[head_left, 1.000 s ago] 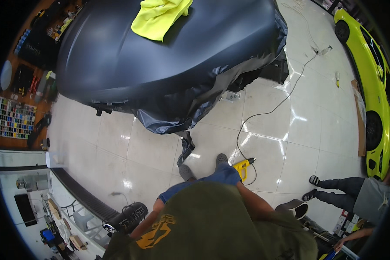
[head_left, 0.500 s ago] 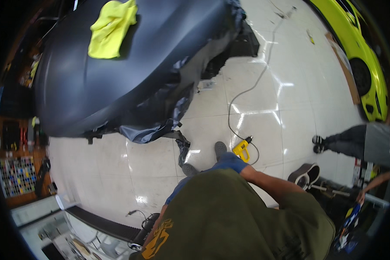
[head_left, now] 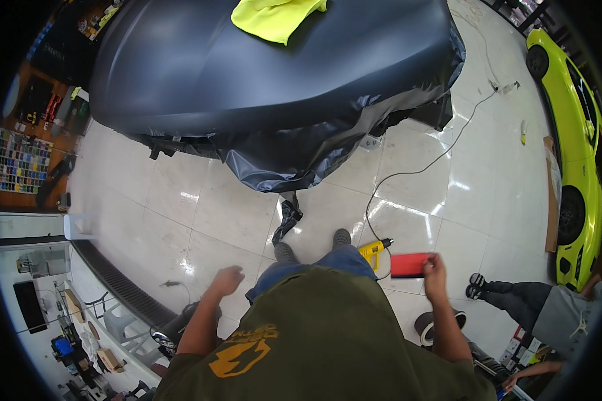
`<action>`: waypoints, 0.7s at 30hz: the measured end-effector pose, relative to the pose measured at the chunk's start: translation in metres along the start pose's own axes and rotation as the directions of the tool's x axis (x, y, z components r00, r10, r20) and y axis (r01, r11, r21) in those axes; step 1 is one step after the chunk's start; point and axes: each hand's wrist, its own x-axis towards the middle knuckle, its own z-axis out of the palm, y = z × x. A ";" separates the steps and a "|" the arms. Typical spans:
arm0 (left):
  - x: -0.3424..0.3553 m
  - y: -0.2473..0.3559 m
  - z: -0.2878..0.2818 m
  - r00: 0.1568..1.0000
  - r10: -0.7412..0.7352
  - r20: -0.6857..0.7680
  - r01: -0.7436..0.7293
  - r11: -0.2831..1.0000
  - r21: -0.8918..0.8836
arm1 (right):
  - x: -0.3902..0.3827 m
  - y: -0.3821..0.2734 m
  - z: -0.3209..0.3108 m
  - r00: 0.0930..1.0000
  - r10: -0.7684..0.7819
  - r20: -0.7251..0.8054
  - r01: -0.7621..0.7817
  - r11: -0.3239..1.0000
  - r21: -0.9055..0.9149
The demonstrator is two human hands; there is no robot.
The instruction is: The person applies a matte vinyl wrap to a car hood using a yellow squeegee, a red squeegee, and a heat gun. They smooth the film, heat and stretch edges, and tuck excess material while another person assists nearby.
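Dark car hood (head_left: 247, 87) ahead, red flat piece (head_left: 407, 264) in hand

A lime-green car (head_left: 574, 160) stands at right. A yellow cloth (head_left: 277, 19) lies on the hood, a yellow heat gun (head_left: 372, 250) on the floor (head_left: 160, 224). The left hand (head_left: 229, 281) hangs half open, fingers bent, holding nothing visible. The right hand (head_left: 435, 267), fingers closed, pinches the piece's right end above the floor.

- The scene is being viewed from head height through a wide fisheye lens facing down.
- The shirt (head_left: 334, 327) is being shown nearest, the floor (head_left: 157, 224) and dark car hood (head_left: 261, 73) farther off.
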 end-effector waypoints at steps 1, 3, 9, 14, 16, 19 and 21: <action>0.000 0.018 -0.012 0.993 -0.090 -0.070 0.080 0.989 -0.125 | -0.002 -0.076 0.004 0.986 0.164 0.029 -0.155 0.836 0.527; 0.012 0.012 -0.012 0.990 -0.075 -0.122 0.050 0.980 -0.191 | 0.006 -0.109 0.011 0.958 0.092 0.272 -0.265 0.649 0.713; 0.024 0.011 -0.013 0.991 -0.067 -0.118 0.041 0.977 -0.211 | 0.064 -0.187 0.120 0.810 -0.257 0.527 -0.303 0.587 0.751; 0.013 -0.030 0.002 0.994 -0.079 -0.081 0.055 0.963 -0.263 | 0.123 -0.285 0.146 0.847 -0.517 -0.120 0.529 0.843 0.099; 0.008 -0.055 0.007 0.996 -0.090 -0.003 0.087 0.973 -0.214 | 0.135 -0.321 0.158 0.732 -0.560 -0.388 0.592 0.805 -0.046; 0.008 -0.109 0.002 0.996 -0.031 0.089 0.042 0.991 -0.130 | 0.159 -0.338 0.190 0.495 -0.755 -0.430 0.613 0.654 -0.444; 0.004 -0.158 -0.003 0.998 -0.051 0.022 0.054 0.986 -0.158 | 0.156 -0.338 0.216 0.381 -0.830 -0.408 0.594 0.558 -0.580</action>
